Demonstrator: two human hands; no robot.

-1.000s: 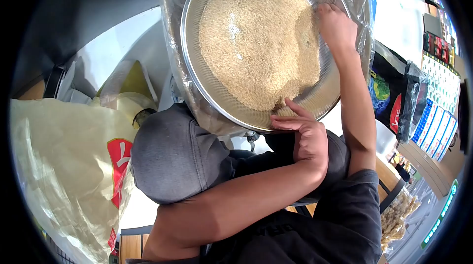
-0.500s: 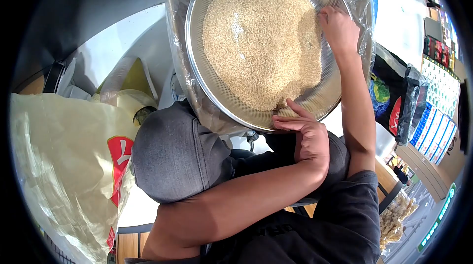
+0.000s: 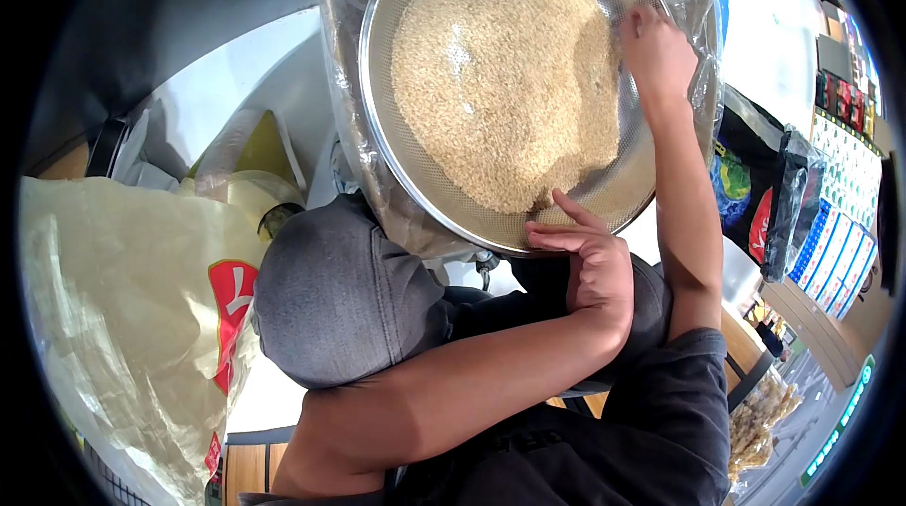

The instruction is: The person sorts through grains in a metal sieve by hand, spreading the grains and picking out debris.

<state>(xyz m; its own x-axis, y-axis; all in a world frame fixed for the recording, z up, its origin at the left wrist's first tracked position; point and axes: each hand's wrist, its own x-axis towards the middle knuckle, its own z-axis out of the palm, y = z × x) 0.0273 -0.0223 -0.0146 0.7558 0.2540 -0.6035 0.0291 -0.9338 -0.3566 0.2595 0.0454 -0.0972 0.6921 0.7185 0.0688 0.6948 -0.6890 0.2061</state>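
A wide metal mesh sieve (image 3: 379,143) holds a heap of small pale tan grains (image 3: 500,81), perhaps rice. My left hand (image 3: 595,256) rests at its near rim, fingers stretched out and apart, the fingertips by the lower edge of the heap. On the right side of the sieve my right hand (image 3: 661,58) is closed, its fingers pressed together above the mesh. Whatever those fingers pinch, if anything, is too small to make out. Beneath and around the sieve lies a clear plastic bag (image 3: 342,119).
To the left stands a large yellowish plastic bag (image 3: 123,289) with a red logo. My knee (image 3: 330,308) is close below the sieve. A dark package (image 3: 788,204) and a bag of brown pieces (image 3: 760,421) are at the right.
My right hand has shifted slightly right, near the sieve's right wall. My left hand stays at the near rim. The heap looks much the same.
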